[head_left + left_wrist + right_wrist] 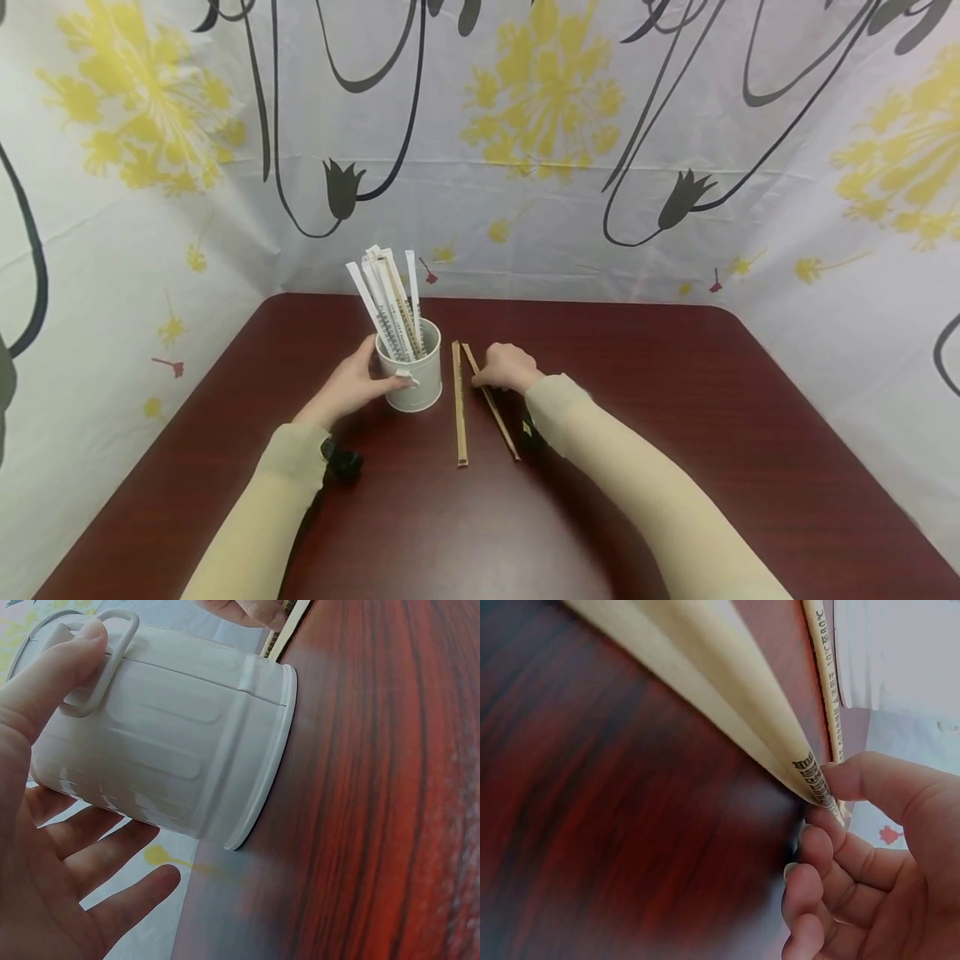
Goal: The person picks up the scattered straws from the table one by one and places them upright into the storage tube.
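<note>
A white bucket [420, 385] with a small loop on its side stands on the table, holding several paper-wrapped sticks [393, 312], most of them white. My left hand [352, 385] grips it from the left. In the left wrist view the thumb lies over the loop, and the other fingers reach around the bucket's far side. My right hand [512, 367] pinches a tan paper-wrapped stick [502, 419] near its far end, between thumb and index finger in the right wrist view. A second tan paper-wrapped stick [460, 408] lies between the bucket and that hand, with dark print on its wrapper.
Everything stands on a dark red wood-grain table [675, 400] with rounded far corners. Behind and beside it hangs a white curtain [480, 242] with yellow and grey flower prints. A dark wrist camera [343, 463] sits at my left wrist.
</note>
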{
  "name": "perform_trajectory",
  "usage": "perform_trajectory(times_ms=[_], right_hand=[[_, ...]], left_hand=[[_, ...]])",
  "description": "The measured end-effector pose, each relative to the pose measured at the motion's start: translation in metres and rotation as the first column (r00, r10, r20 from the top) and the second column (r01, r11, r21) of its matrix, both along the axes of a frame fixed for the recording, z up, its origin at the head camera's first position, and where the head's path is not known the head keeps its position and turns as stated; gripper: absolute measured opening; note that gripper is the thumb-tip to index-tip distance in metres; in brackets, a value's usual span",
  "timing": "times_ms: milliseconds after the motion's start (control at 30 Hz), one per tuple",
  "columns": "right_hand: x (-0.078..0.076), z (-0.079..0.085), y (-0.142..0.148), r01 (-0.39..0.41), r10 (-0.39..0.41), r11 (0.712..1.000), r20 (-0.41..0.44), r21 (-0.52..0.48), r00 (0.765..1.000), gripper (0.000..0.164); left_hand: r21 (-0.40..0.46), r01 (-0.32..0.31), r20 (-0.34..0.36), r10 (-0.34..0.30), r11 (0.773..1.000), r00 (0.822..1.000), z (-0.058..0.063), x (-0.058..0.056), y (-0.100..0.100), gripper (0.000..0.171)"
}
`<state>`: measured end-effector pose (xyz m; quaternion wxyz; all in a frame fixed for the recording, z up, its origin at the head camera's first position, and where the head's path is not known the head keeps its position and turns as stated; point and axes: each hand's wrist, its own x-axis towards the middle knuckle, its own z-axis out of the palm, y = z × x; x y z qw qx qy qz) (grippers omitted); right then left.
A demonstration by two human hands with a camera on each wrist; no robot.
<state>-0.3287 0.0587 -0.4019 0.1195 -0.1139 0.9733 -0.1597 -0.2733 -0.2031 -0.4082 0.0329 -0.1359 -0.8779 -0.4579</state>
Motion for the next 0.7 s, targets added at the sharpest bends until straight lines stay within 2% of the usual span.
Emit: perform_trajectory(times_ms=[300, 400, 533, 700], right_hand=[[-0.001, 0.003, 0.015, 0.006, -0.006, 1.0, -0.001, -0.025, 1.0, 0.034], [-0.003, 0.008, 0.022, 0.018, -0.018, 0.998, 0.005, -0.057, 1.0, 0.035], [-0.008, 0.026, 0.03, 0.034, -0.035, 0.993, -0.005, -0.117, 0.999, 0.039], [-0.011, 0.064, 0.036, 0.022, -0.035, 0.977, -0.058, -0.211, 0.998, 0.043]], left_hand=[[0.008, 0.02, -0.002, -0.02, 1.0, 1.0, 0.001, 0.002, 0.0, 0.088], [0.013, 0.026, -0.005, -0.026, 1.0, 1.0, 0.001, 0.003, -0.001, 0.088], [0.006, 0.021, -0.001, -0.021, 1.0, 1.0, 0.001, 0.003, -0.001, 0.088], [-0.007, 0.012, -0.003, -0.012, 1.0, 1.0, 0.001, 0.004, 0.0, 0.089]])
